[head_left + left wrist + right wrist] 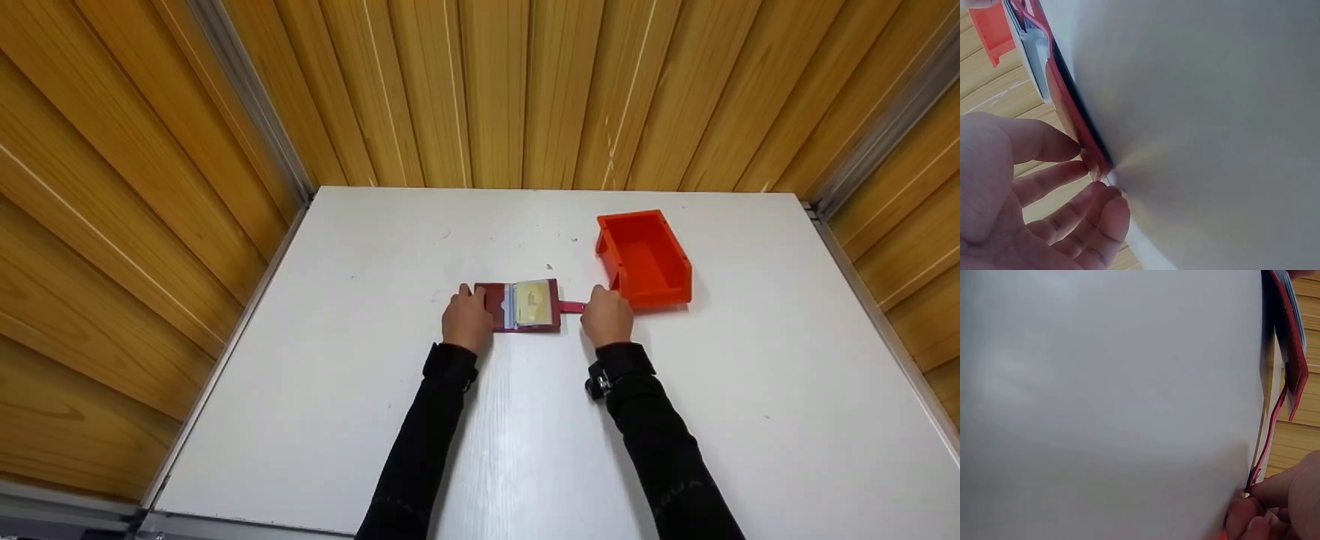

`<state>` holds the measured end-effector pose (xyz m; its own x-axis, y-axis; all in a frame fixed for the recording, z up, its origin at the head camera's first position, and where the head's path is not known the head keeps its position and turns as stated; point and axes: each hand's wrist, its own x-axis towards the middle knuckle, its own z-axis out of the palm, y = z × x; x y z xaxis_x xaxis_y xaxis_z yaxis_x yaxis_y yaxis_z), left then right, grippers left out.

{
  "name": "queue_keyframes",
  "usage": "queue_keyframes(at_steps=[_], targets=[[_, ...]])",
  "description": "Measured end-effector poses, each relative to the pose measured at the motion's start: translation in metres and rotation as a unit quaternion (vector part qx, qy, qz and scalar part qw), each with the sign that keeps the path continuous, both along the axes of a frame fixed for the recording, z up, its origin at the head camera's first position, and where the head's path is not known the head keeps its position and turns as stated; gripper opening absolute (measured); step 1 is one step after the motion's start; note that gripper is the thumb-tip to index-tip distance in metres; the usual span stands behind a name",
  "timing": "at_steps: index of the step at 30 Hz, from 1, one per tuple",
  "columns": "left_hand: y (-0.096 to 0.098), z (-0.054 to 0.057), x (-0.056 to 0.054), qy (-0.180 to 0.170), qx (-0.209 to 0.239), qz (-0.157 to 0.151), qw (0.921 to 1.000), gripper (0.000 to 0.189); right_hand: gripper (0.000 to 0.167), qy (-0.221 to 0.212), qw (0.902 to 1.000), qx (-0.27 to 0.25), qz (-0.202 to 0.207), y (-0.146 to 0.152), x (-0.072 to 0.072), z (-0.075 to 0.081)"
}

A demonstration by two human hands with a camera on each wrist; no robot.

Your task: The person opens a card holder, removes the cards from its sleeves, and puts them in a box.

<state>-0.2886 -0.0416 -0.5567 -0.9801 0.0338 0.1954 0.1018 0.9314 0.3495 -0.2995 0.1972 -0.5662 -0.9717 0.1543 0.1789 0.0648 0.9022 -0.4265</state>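
A dark red card holder point(555, 306) lies opened out on the white table, its clear sleeves and a pale yellow card point(533, 303) facing up. My left hand point(466, 319) is at its left end. Seen from the left wrist, the thumb and forefinger point(1053, 180) pinch the edge of the red cover point(1075, 115), while the other fingers curl beside it near the tabletop. From the right side of the holder extends a narrow pinkish-red strap point(571, 307). Its free end is pinched by my right hand point(607, 316), low over the table; the right wrist view shows the strap point(1271, 430) stretched from cover to fingertips.
An orange-red open bin point(646, 262) stands just beyond and right of my right hand, its near left corner close to the knuckles. Wood-patterned panels point(487, 90) wall the white table point(337, 405) at the back and both sides.
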Motion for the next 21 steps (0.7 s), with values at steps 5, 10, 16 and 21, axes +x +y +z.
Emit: queue_keyframes(at_steps=[5,10,16,21], targets=[[-0.001,0.001,-0.001,-0.008,0.010,-0.002,0.9999,0.031,0.013,0.020,0.9996,-0.016,0.006,0.001,0.001,0.000],[-0.002,0.002,0.000,-0.028,0.020,0.000,0.9994,0.031,0.015,0.046,0.9961,-0.038,0.064,-0.003,0.002,0.010],[-0.002,0.004,0.000,-0.029,0.025,-0.004,0.9992,0.031,0.058,-0.068,0.9795,-0.015,0.189,-0.013,-0.002,0.018],[-0.002,0.002,0.003,-0.029,0.023,-0.010,0.9992,0.031,0.074,-0.169,0.9648,0.016,0.200,-0.012,0.001,0.010]])
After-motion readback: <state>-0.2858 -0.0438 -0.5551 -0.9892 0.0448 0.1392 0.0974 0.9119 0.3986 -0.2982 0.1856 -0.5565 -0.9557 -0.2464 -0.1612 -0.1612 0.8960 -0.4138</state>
